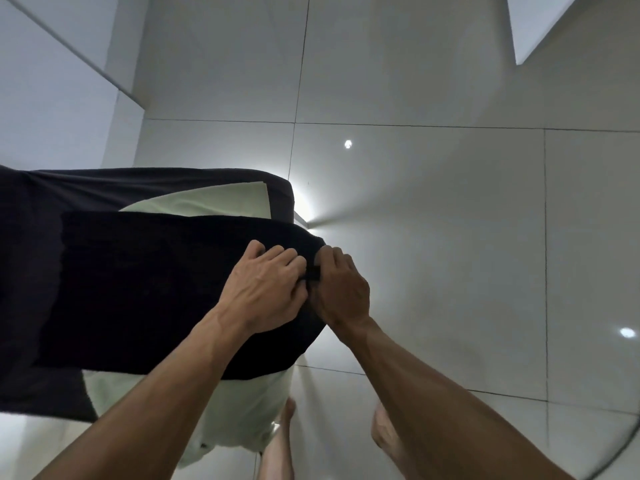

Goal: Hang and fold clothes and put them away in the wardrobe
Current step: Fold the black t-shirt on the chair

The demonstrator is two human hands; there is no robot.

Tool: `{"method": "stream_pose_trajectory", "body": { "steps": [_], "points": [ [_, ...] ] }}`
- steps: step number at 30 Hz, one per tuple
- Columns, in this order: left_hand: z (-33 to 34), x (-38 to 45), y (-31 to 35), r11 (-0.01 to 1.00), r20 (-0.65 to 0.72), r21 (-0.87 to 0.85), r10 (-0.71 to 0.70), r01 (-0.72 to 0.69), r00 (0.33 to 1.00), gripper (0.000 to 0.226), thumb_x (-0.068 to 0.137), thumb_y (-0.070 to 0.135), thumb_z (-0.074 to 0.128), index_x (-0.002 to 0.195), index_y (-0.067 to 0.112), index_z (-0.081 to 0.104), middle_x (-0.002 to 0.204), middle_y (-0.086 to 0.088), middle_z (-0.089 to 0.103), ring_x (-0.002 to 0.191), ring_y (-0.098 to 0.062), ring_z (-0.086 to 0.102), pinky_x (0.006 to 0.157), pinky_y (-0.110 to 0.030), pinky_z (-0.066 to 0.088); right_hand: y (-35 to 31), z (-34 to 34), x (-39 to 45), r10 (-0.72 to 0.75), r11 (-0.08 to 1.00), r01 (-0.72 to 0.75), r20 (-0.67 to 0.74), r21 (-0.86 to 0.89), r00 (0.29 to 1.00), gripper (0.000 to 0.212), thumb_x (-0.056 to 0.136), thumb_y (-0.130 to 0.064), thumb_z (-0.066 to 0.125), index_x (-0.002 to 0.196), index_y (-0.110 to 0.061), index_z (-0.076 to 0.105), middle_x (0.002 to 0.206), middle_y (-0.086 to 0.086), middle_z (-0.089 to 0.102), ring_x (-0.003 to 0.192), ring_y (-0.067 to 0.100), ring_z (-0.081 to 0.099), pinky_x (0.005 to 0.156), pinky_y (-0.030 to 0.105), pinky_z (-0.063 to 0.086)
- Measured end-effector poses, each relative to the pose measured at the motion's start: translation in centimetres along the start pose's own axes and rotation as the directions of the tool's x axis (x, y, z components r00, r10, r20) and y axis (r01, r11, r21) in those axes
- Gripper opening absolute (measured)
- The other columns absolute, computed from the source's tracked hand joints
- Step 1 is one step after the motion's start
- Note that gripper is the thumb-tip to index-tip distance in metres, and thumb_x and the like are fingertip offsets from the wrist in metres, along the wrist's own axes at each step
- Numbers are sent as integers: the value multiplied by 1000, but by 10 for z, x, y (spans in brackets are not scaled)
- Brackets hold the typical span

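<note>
Both hands meet at the right-hand edge of a black garment [166,292], which lies spread flat and looks thick, matte and almost featureless in the dim light, its far edge gently curved and its near edge straight. The left hand [266,289] lies knuckles-up on the cloth with its fingers curled down into the fabric, and the right hand [341,289] sits just beside it, touching it, fingers likewise closed on the same edge; a small fold of black cloth shows pinched between the two. Stretching away to the left of the hands, the garment covers most of a pale green garment [239,417], which shows beyond the hands as a light wedge with a squared corner and below the left forearm as a rumpled mass hanging toward the floor. Under both lies a dark-covered surface [104,183] with a rounded corner just beyond the hands. To the right of the right hand stretches a glossy white tiled floor [450,220] with small bright reflections. Two bare feet [384,431] stand on it beneath the forearms.
</note>
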State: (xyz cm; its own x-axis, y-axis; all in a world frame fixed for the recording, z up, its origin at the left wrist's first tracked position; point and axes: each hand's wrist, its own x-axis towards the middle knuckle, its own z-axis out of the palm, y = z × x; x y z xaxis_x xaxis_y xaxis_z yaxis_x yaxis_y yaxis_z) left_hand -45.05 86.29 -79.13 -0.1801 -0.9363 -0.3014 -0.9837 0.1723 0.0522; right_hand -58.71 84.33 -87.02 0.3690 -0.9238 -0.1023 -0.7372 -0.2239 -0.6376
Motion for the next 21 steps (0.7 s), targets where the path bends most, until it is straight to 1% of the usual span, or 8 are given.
{"method": "stream_pose_trajectory", "body": {
  "steps": [5,7,10,12,14,16,19,21],
  "points": [
    [-8,1,-3,1000,92,-20,22,-20,995,22,89,42,38,79,27,51,77,12,53,75,-11,52,85,-35,36,12,-12,-8,-23,994,27,38,-103,999,22,74,-7,66,92,-12,54,84,5,60,70,28,56,47,31,42],
    [-9,2,-3,998,144,38,46,-52,988,23,88,43,39,78,28,52,75,12,53,76,-12,52,85,-35,35,10,-8,-14,-27,995,40,140,-91,990,16,85,-7,63,97,-13,54,90,5,61,76,27,59,54,32,44],
    [-11,4,-1,995,182,85,39,-55,983,21,85,43,41,76,28,53,75,12,54,77,-13,52,83,-36,32,1,2,-18,103,995,-95,247,-42,964,6,98,-15,52,104,-16,50,103,3,61,91,23,59,69,34,53],
    [-12,4,3,994,198,97,24,-44,980,19,85,43,42,76,28,52,76,12,54,80,-13,51,85,-36,30,-6,7,-18,220,975,-215,281,-47,934,7,99,-14,50,106,-15,50,107,3,60,95,23,58,68,32,48],
    [-13,6,8,994,217,106,9,-33,976,18,86,41,42,78,29,52,79,12,54,85,-14,51,88,-37,30,-10,7,-19,272,962,-269,321,-54,907,9,100,-14,49,108,-14,50,107,5,61,95,25,60,66,31,41],
    [-15,6,11,995,251,97,-12,-12,968,17,87,39,42,79,29,52,81,11,54,88,-14,50,90,-37,29,-10,6,-21,266,962,-265,411,-62,872,11,100,-13,48,111,-13,50,107,7,65,93,27,64,67,31,41],
    [-17,6,12,997,280,73,-20,-1,960,21,89,44,43,79,29,52,82,11,56,89,-15,52,92,-38,30,-12,-2,-25,238,971,-184,590,-151,771,13,95,-12,55,108,-12,53,104,10,67,90,32,65,69,35,49],
    [-17,5,14,998,227,-33,-51,60,972,22,92,46,43,86,28,54,85,11,59,89,-14,54,93,-37,34,-12,-10,-25,266,964,-210,562,-163,783,9,94,-16,58,102,-14,53,102,7,67,85,29,64,67,34,48]
  ]
}}
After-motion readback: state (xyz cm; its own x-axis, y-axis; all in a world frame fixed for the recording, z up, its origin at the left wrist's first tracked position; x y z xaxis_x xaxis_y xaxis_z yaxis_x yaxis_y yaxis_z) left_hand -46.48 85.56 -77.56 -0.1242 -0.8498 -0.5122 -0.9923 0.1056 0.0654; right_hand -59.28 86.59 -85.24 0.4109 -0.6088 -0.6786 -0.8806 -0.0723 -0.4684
